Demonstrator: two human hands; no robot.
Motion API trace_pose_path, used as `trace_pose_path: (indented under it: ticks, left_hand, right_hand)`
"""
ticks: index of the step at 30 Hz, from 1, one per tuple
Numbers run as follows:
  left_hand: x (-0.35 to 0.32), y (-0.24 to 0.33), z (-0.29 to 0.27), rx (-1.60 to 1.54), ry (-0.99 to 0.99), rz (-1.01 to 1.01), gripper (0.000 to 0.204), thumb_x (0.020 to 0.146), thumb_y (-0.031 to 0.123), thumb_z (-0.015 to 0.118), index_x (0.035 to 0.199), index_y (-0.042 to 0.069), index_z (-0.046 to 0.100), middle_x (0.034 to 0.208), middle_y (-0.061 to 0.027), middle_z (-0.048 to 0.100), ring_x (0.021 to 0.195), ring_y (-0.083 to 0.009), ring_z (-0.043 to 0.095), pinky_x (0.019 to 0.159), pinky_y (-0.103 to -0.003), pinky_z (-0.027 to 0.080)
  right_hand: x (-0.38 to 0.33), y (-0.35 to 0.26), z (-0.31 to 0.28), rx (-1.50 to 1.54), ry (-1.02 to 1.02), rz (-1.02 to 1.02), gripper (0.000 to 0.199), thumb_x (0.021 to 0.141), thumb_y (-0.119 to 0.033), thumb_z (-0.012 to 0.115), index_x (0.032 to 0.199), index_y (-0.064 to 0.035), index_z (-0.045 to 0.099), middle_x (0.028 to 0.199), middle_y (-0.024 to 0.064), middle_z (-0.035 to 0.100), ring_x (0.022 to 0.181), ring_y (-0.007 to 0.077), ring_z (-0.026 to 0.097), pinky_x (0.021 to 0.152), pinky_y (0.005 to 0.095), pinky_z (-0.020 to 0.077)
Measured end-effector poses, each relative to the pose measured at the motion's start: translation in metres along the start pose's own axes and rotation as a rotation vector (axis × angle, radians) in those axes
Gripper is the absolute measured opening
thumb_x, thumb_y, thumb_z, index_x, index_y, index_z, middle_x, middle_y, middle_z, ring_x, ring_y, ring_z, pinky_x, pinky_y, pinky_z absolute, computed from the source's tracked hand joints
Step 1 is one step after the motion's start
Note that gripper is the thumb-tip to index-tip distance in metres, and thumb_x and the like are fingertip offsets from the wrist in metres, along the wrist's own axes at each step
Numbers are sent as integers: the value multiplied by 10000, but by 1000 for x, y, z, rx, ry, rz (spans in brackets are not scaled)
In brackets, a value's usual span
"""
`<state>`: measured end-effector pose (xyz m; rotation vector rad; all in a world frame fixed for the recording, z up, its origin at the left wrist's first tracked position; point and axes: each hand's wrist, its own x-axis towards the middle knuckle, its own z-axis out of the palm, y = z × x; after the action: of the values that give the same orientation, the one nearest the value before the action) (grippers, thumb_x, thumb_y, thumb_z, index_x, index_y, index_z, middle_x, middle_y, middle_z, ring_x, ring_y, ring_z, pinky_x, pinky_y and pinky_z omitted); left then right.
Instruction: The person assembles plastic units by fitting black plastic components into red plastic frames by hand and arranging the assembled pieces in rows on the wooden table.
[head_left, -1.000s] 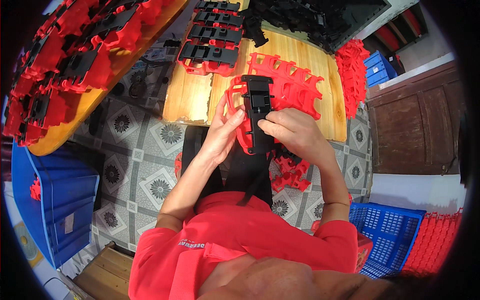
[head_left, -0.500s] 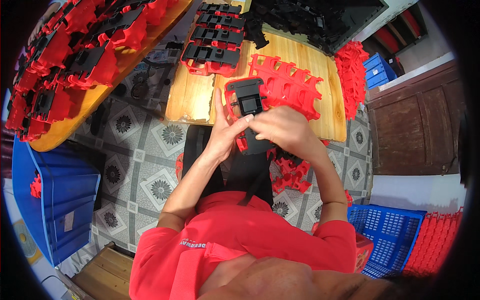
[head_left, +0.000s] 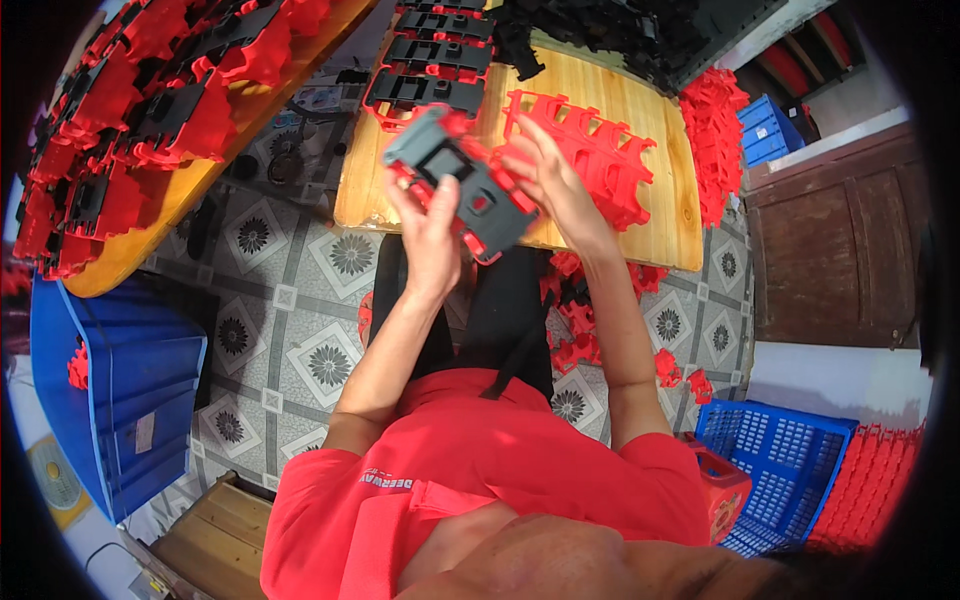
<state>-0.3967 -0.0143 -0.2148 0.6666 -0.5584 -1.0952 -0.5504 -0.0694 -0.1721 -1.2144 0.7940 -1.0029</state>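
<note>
In my left hand [head_left: 430,243] is a red plastic frame with a black plate [head_left: 487,208] fitted on it. The thumb lies across the black face and the fingers are behind, and the piece tilts over the near edge of the wooden table [head_left: 362,195]. My right hand [head_left: 556,190] is just right of the piece, fingers stretched and apart, holding nothing; whether its fingertips touch the piece is unclear. Beyond that hand, a group of bare red plastic frames [head_left: 612,165] rests on the table. Further left, several red frames with black plates [head_left: 432,58] stand in a row.
Black parts fill a large tray [head_left: 640,40] at the back. More red-and-black pieces [head_left: 170,120] cover a wooden surface at far left. Blue bins stand at left [head_left: 125,390] and lower right [head_left: 770,465]. Loose red parts [head_left: 575,345] lie below the table's near edge.
My left hand has moved the piece left and tilted it, its top leaning left. My right hand has come off the black plate and opened its fingers.
</note>
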Motion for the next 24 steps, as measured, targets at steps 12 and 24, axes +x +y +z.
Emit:
trace_pose_path:
  ticks: [12, 24]
  left_hand:
    - [3, 5, -47, 1546, -83, 657, 796, 679, 338, 831, 1387, 208, 491, 1551, -201, 153, 1399, -438, 170, 1112, -549, 204]
    - [13, -46, 7, 1398, -301, 838, 676, 748, 409, 768, 1339, 182, 533, 1493, -204, 289, 1369, -405, 248, 1094, -547, 189]
  right_hand:
    - [27, 74, 20, -365, 179, -43, 527, 866, -170, 708, 1314, -7, 482, 1123, 192, 644, 971, 185, 637, 851, 292, 496]
    - [-54, 55, -91, -760, 1236, -525, 358, 852, -130, 713, 1139, 18, 559, 1124, 109, 574, 1070, 225, 528, 976, 356, 399]
